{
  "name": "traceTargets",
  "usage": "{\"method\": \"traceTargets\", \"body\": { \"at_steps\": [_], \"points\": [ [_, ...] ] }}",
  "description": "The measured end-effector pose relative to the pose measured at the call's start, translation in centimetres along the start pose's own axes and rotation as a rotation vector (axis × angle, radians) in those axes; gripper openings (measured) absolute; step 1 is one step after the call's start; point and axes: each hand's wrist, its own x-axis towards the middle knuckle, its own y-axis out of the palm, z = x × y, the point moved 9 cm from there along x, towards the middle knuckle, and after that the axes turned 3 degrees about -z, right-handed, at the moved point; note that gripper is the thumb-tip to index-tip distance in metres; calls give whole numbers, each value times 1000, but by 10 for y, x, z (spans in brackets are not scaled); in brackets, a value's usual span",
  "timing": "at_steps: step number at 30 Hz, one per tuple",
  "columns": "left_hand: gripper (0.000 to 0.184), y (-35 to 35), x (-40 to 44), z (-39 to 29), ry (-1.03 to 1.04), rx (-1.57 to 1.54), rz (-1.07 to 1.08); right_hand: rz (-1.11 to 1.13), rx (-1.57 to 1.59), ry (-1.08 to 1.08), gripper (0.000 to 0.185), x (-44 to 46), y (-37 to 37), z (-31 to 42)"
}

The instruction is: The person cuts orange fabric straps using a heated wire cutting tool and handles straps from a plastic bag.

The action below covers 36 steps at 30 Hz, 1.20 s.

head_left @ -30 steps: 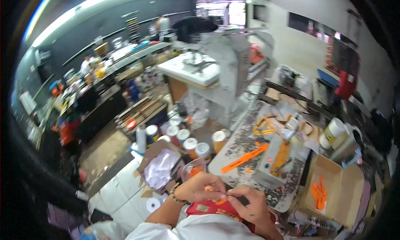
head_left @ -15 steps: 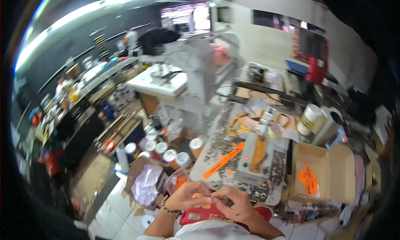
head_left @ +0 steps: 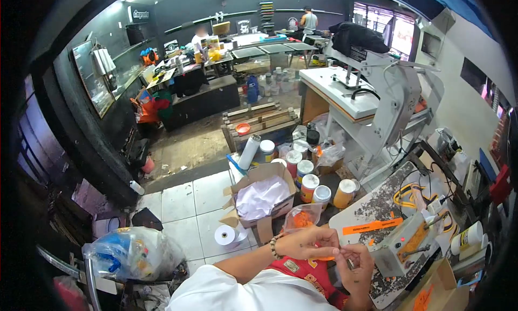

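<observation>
Over my lap, my left hand and my right hand meet with fingers pinched together at the fingertips. A beaded bracelet circles my left wrist. A bit of bright orange shows just under the left fingers; whether it is held is too small to tell. Beyond my hands, on the speckled worktable, lies a long orange strip with dark lettering. Right of it stands a grey box-shaped machine with a red light. A plastic bag with orange pieces sits left of the table.
A cardboard box of white paper and several paint tubs stand on the floor ahead. A heat press rises behind them. At lower right is an open carton with orange pieces. Two people are at the far tables.
My view has swung left, so the worktable and machine now appear further right. My hands remain together at the fingertips, and the bit of orange now shows beneath them.
</observation>
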Motion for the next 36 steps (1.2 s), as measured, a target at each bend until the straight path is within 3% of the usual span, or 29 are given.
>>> {"method": "traceTargets", "body": {
  "at_steps": [3, 6, 10, 14, 22, 31, 36],
  "points": [
    [22, 0, -4, 10, -70, -168, -5, 7, 21, -18, 24, 3, 7, 3],
    [22, -4, -6, 12, -73, -121, 20, -25, 53, -85, 26, 3, 5, -5],
    [29, -7, 2, -2, 115, 110, 11, -57, 129, 1, 27, 1, 5, -13],
    [26, -6, 5, 6, -37, 51, 64, -76, 149, 36, 28, -4, -2, -14],
    [26, 17, 15, 1, 35, 125, 235, -62, 104, 63, 27, -20, -13, -19],
    [30, 34, 13, 12, 61, 179, 341, -74, 338, 119, 21, -34, -10, -26],
    [29, 39, 21, -14, 71, 212, 403, -93, 220, 6, 15, -31, -17, -13]
  ]
}}
